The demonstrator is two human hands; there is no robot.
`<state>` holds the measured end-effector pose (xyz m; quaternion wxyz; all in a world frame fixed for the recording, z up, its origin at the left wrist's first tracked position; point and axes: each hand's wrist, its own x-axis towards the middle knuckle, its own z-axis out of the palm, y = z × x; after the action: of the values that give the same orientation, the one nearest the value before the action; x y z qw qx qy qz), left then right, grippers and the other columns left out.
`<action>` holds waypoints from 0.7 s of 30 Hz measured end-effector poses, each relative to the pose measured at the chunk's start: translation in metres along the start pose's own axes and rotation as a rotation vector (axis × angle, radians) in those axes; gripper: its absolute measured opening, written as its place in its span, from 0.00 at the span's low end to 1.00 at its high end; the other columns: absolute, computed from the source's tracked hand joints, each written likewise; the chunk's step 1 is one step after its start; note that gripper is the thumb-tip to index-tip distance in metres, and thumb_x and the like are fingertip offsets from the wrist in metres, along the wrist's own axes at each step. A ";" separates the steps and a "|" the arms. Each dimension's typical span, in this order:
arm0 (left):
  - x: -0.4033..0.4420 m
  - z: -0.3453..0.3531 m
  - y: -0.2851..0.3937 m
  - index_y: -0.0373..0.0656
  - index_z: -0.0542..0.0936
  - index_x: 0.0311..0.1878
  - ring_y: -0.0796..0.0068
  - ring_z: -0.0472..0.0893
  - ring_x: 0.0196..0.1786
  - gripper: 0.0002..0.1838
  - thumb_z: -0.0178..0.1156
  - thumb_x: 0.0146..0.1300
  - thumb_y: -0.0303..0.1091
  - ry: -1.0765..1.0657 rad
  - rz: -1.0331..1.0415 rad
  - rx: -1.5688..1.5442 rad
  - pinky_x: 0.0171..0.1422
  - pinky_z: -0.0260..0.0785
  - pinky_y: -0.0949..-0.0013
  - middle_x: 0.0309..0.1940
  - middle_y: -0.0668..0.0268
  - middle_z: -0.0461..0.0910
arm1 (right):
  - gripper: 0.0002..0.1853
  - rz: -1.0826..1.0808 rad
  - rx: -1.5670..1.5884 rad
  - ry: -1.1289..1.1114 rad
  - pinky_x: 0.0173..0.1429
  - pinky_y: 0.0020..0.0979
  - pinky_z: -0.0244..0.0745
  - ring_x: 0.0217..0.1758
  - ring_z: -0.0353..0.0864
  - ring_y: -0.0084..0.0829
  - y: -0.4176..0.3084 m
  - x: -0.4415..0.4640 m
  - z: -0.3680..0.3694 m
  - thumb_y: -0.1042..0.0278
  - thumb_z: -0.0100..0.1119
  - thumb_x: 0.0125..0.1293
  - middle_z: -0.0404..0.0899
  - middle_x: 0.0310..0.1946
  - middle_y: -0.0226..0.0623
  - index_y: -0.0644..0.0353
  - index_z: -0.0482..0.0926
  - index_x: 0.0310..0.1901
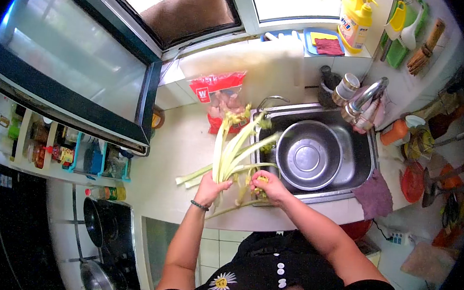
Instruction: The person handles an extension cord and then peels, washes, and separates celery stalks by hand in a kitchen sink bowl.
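Note:
My left hand (210, 189) is closed around the lower part of a bunch of pale green celery stalks (234, 145). Their leafy tops point away from me toward the sink. Yellowish celery leaves (262, 180) show between the bent fingers of my right hand (273, 190), just right of the bunch and near the front left corner of the sink. More celery stalks (192, 177) lie on the counter left of my left hand. Behind the bunch rests a red and clear plastic bag (219, 94) with pinkish contents.
A round metal basin (283, 171) stands in the sink (360, 149), under the faucet (375, 93). A purple cloth (372, 195) hangs over the counter's front right edge. The open window pane (81, 51) juts in at left. Pans (94, 222) sit on the stove, lower left.

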<state>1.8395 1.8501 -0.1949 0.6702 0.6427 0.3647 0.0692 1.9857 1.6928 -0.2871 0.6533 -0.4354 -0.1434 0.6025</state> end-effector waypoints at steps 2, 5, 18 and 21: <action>0.002 -0.002 -0.019 0.37 0.75 0.45 0.80 0.76 0.31 0.18 0.67 0.50 0.25 -0.016 -0.012 0.034 0.38 0.71 0.75 0.32 0.69 0.78 | 0.05 -0.023 0.068 0.032 0.41 0.25 0.71 0.37 0.76 0.22 -0.010 -0.004 0.005 0.71 0.56 0.63 0.78 0.35 0.32 0.58 0.73 0.39; 0.003 0.003 -0.042 0.36 0.74 0.50 0.79 0.77 0.37 0.21 0.66 0.51 0.25 -0.042 -0.069 0.071 0.46 0.70 0.74 0.37 0.68 0.79 | 0.05 -0.026 0.223 0.136 0.40 0.27 0.72 0.38 0.77 0.25 -0.020 -0.006 0.013 0.71 0.56 0.64 0.78 0.36 0.34 0.59 0.73 0.40; 0.021 0.052 -0.046 0.38 0.71 0.54 0.75 0.77 0.44 0.22 0.60 0.55 0.24 -0.234 -0.068 -0.290 0.52 0.71 0.70 0.43 0.68 0.76 | 0.06 -0.211 0.057 0.078 0.48 0.28 0.75 0.49 0.79 0.29 -0.049 -0.001 0.008 0.76 0.57 0.62 0.79 0.42 0.42 0.64 0.75 0.40; 0.026 0.038 -0.038 0.38 0.70 0.53 0.71 0.80 0.41 0.21 0.61 0.56 0.28 -0.284 -0.144 -0.334 0.48 0.74 0.65 0.42 0.64 0.77 | 0.07 -0.497 -0.778 0.241 0.43 0.31 0.75 0.39 0.80 0.34 -0.078 -0.003 -0.015 0.77 0.59 0.56 0.78 0.33 0.40 0.63 0.76 0.38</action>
<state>1.8658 1.8274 -0.2431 0.8150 0.4986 0.2951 -0.0103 2.0474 1.6921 -0.2364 0.5780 -0.6670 -0.3813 0.2749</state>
